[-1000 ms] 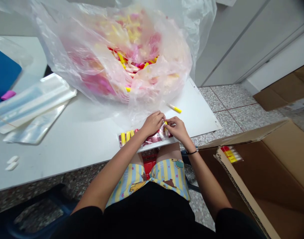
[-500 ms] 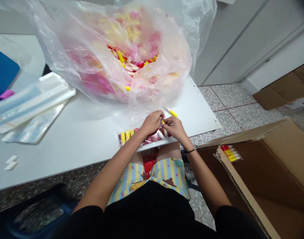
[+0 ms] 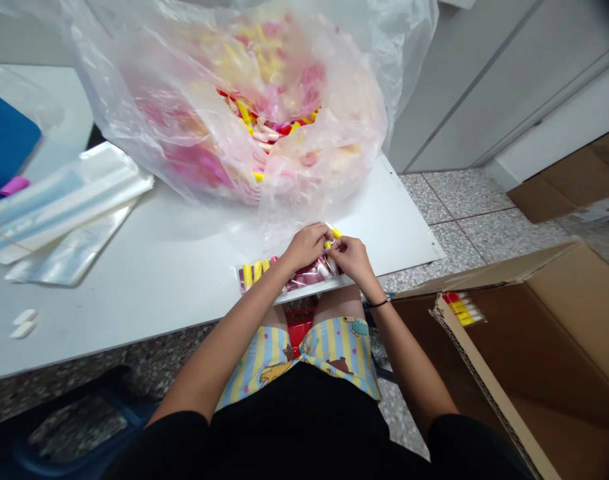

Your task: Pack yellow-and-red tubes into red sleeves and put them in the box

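- Your left hand point(image 3: 307, 245) is curled shut, pinching the small pouch point(image 3: 284, 275) at its mouth.
- Your right hand point(image 3: 353, 257) pinches a yellow pen point(image 3: 336, 234) there.
- The small pouch lies on the worktop point(image 3: 159, 267), at 6 o'clock from the big bag point(image 3: 224, 100).

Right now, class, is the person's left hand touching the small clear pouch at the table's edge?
Touching. The head view shows the left hand lying on the small clear pouch and pinching its right end.

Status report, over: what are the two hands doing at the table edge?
Fingers of left hand and right hand pinched on marker pouch. It lies flat at table edge, markers inside. Big plastic bag crowds close behind.
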A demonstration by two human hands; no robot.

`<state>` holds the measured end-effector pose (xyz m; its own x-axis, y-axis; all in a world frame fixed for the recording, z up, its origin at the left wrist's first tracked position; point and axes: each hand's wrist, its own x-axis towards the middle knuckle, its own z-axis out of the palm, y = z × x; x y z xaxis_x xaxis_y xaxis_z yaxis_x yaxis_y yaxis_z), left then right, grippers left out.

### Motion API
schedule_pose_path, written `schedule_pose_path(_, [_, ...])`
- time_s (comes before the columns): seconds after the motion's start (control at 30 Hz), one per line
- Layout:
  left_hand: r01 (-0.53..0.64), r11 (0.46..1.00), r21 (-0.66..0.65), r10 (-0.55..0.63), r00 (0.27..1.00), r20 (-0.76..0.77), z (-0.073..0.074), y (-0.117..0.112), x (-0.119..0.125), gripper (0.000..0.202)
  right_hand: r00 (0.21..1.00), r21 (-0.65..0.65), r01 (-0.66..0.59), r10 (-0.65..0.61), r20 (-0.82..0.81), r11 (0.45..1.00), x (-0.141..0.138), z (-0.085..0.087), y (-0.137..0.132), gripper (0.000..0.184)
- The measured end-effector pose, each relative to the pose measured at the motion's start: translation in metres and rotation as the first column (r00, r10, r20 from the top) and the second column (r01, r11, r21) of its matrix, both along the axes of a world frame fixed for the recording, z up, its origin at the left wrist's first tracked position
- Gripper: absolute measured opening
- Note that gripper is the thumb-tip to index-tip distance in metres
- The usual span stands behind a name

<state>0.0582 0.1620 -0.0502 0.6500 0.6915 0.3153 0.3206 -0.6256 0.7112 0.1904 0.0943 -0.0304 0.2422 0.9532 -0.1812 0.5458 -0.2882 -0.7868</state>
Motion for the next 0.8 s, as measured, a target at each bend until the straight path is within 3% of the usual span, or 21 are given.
schedule_pose_path(0.1, [0.025, 1.000, 0.003, -0.025, 1.000, 0.004, -0.001, 0.002, -0.002, 0.026, 0.998, 0.007, -0.023, 0.024, -0.057, 1.000, 0.003, -0.003, 0.002, 0.020])
schedule_pose_path(0.27, [0.035, 0.999, -0.037, -0.037, 0.998, -0.045, 0.001, 0.004, -0.005, 0.025, 0.991, 0.075, 0.048, -0.037, -0.132, 0.996, 0.003, -0.007, 0.005, 0.025])
schedule_pose_path(0.43, [-0.044, 0.995, -0.090, 0.040, 0.998, -0.043, 0.002, 0.002, -0.006, 0.026, 0.991, 0.128, 0.117, -0.107, -0.084, 0.985, -0.005, -0.006, 0.005, 0.023])
schedule_pose_path(0.57, [-0.036, 0.995, -0.094, 0.035, 0.999, -0.010, 0.000, 0.002, -0.005, 0.026, 0.989, 0.181, 0.137, -0.122, -0.089, 0.974, -0.009, -0.008, 0.009, 0.019])
schedule_pose_path(0.8, [-0.041, 0.995, -0.091, 0.041, 0.999, 0.001, -0.002, 0.003, -0.004, 0.026, 0.991, 0.147, 0.135, -0.134, -0.018, 0.980, -0.013, -0.005, 0.020, 0.012])
